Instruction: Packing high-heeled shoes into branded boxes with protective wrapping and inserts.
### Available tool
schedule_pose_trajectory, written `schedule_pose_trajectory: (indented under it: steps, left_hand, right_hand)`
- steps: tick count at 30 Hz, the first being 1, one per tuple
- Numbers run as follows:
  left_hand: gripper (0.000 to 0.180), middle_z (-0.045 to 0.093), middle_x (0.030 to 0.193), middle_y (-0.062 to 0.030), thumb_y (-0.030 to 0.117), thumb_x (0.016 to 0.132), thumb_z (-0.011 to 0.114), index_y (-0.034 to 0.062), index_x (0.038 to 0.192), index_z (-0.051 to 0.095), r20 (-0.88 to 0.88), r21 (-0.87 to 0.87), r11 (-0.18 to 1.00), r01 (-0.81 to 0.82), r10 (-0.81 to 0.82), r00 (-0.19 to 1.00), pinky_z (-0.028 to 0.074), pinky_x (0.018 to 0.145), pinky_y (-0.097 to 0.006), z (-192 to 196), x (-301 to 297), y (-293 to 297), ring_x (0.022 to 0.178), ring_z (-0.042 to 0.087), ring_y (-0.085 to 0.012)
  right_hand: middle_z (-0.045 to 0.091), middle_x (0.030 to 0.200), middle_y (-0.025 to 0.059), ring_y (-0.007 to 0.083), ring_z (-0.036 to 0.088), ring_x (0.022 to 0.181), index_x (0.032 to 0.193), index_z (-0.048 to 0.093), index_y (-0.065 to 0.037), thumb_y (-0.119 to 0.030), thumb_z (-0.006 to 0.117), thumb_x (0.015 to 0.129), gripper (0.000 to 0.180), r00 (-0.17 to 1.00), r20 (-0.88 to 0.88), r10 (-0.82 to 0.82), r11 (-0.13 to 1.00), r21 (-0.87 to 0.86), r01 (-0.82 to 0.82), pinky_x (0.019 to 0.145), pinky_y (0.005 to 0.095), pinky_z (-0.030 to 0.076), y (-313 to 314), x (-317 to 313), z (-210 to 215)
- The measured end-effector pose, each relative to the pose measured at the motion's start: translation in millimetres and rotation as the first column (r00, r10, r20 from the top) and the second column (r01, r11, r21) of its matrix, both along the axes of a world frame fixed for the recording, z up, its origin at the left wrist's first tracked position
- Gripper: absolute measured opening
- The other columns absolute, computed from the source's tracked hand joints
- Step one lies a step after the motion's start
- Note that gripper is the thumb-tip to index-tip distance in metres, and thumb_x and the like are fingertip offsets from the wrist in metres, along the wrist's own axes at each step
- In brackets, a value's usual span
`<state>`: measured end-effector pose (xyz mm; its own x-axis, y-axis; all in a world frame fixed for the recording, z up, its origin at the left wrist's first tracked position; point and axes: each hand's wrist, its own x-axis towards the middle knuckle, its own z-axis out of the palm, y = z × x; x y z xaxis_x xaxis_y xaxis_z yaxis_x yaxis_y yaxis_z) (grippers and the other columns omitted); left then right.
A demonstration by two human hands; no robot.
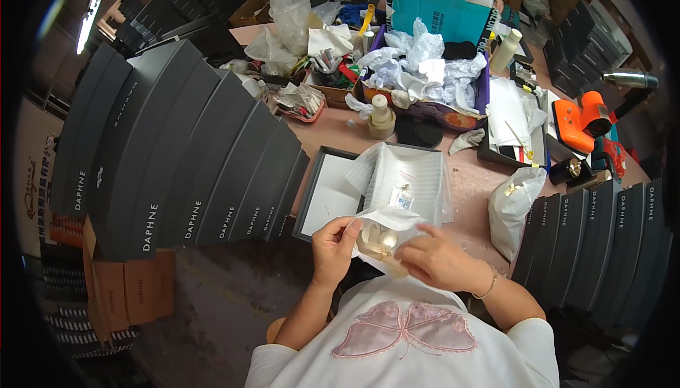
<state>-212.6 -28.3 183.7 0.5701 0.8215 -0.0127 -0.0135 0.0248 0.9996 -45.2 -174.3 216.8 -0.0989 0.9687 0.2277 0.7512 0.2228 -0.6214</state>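
Observation:
My left hand [333, 249] is closed on the left edge of a white, soft bag [386, 219] held in front of my chest. The bag's mouth gapes, and pale cream pieces [379, 238] show inside; I cannot make out their kind. Bent fingers of my right hand [440, 257] are at the bag's right side, partly blurred by motion. Just beyond the bag lies an open dark shoebox [316, 197] with white lining. On its right part rests a ribbed, translucent wrapped packet [404, 168] with a small tag [401, 198].
Tall rows of dark grey shoeboxes [184, 154] stand at left, with more boxes [595, 239] at right. A white bag [516, 211] stands right of the packet. Farther back are a bottle [381, 119], a purple box of crumpled paper [425, 69] and an orange tool [584, 120].

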Motion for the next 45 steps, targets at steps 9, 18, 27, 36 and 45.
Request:
schedule_pose_trajectory:
  steps: [9, 18, 27, 36, 45]
  left_hand:
    - [0.019, 0.064, 0.08, -0.0004, 0.013, 0.091, 0.066, -0.0056, 0.095, 0.066, -0.05, -0.049, 0.972, 0.231, -0.234, 0.971, 0.044, 0.062, -0.018, -5.1, 4.7, 10.3, 0.07, 0.054, -0.0032]
    - [0.011, 0.063, 0.076, -0.0024, 0.006, 0.087, 0.068, -0.0042, 0.09, 0.068, -0.183, 0.182, 0.94, 0.288, -0.255, 0.949, 0.044, 0.059, -0.021, 7.9, -7.3, 23.8, 0.067, 0.055, -0.0057]
    - [0.091, 0.054, 0.121, -0.015, 0.077, 0.087, 0.028, 0.0008, 0.135, 0.041, 0.007, -0.816, 0.572, 0.081, -0.131, 0.991, 0.043, 0.098, -0.039, -74.4, -101.3, 73.6, 0.108, 0.055, -0.0269]
    - [0.068, 0.047, 0.128, -0.0196, 0.006, 0.084, 0.061, 0.0029, 0.141, 0.024, 0.101, -0.388, 0.921, -0.046, 0.092, 0.991, 0.053, 0.086, -0.038, -36.5, -23.4, 34.4, 0.109, 0.057, -0.0269]
    - [0.065, 0.055, 0.118, -0.0205, 0.019, 0.081, 0.072, 0.0017, 0.136, 0.041, -0.311, 0.127, 0.604, 0.787, -0.729, 0.61, 0.047, 0.091, -0.04, -106.6, 106.9, 16.1, 0.103, 0.057, -0.0351]
  right_hand:
    - [0.062, 0.08, 0.009, 0.0277, 0.059, 0.086, 0.105, 0.063, -0.011, -0.039, 0.069, 0.078, 0.04, 0.866, 0.499, -0.016, 0.898, -0.374, 0.233, 0.087, 0.0453, 0.038, -10.2, -20.7, -49.6]
    - [0.065, 0.085, 0.0202, 0.0347, 0.065, 0.082, 0.123, 0.056, -0.009, -0.016, 0.068, 0.079, 0.046, 0.926, 0.023, -0.377, 0.805, -0.486, 0.34, 0.077, 0.0434, 0.049, -4.4, -0.9, -32.2]
    - [0.055, 0.087, 0.015, 0.0353, 0.059, 0.08, 0.101, 0.059, -0.004, -0.003, 0.061, 0.078, 0.023, 0.887, -0.461, 0.023, 0.998, 0.058, 0.004, 0.072, 0.0407, 0.048, 84.5, -39.0, -1.4]
    - [0.061, 0.113, 0.0152, 0.0252, 0.065, 0.092, 0.12, 0.059, -0.002, -0.01, 0.049, 0.088, 0.034, 0.8, -0.526, -0.29, 0.914, -0.4, 0.069, 0.082, 0.0337, 0.051, 37.1, -27.2, -50.9]
    - [0.058, 0.115, 0.0135, 0.0263, 0.06, 0.104, 0.129, 0.043, 0.0, -0.029, 0.061, 0.093, 0.05, -0.418, -0.88, -0.227, 0.49, -0.474, 0.732, 0.094, 0.0412, 0.049, -71.6, -1.9, -111.8]
